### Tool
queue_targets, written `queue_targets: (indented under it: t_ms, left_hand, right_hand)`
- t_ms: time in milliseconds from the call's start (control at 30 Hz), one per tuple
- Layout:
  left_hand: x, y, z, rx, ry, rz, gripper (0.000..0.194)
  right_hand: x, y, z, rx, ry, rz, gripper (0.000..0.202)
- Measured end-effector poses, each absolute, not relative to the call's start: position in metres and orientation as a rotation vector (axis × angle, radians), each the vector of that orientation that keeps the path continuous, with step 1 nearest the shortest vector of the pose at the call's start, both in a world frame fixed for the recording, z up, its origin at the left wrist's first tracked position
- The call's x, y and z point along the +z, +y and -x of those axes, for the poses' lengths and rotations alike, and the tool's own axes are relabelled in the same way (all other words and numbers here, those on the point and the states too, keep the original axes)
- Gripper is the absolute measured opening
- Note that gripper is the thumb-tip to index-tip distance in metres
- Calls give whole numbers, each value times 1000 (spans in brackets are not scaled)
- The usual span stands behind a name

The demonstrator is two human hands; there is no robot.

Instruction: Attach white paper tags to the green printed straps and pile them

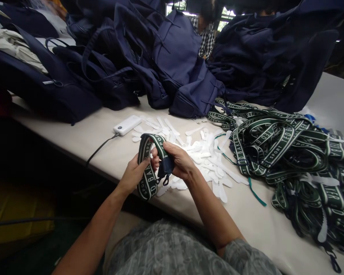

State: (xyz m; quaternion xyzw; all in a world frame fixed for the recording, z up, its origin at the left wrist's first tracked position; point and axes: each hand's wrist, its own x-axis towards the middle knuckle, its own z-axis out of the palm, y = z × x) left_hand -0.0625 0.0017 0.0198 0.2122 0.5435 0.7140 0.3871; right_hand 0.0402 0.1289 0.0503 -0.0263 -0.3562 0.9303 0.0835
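Between my two hands is a dark green webbing strap (148,183) with white edge lines and white lettering, folded into loops. My left hand (137,172) closes on the strap's left loop, its fingers passing inside. My right hand (179,160) grips the other end, thumb on top, where a navy pad (166,165) and a dark snap hook (166,179) hang down. The strap is held above the table's front edge. Just behind it lies a spread heap of white toothed plastic strips (205,152).
Navy backpacks (177,57) are piled along the back. To the right is a tangled heap of matching straps (272,141), some bundled with white strips. A white power bank (127,125) with a black cable (101,148) lies left. A person in a checked shirt (208,41) is beyond.
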Motion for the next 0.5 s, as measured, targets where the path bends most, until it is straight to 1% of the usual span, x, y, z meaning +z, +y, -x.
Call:
queue_targets:
  t_ms: [100,233,400,500]
  left_hand:
    - [22,5,67,1871,1330,-466,27]
    - [23,9,71,1925,1347,-425,29]
    - [15,13,67,1970,1418,-417,30]
    - [13,14,63,1908,1416,-421,30]
  right_hand:
    - [43,119,-41,2774,-1084,141,24]
    - [28,101,-38,2743,-1080,309,29]
    - [11,87,-28,2535,-1089,511,41]
    - [6,83,-25,2460,-1101,603,42]
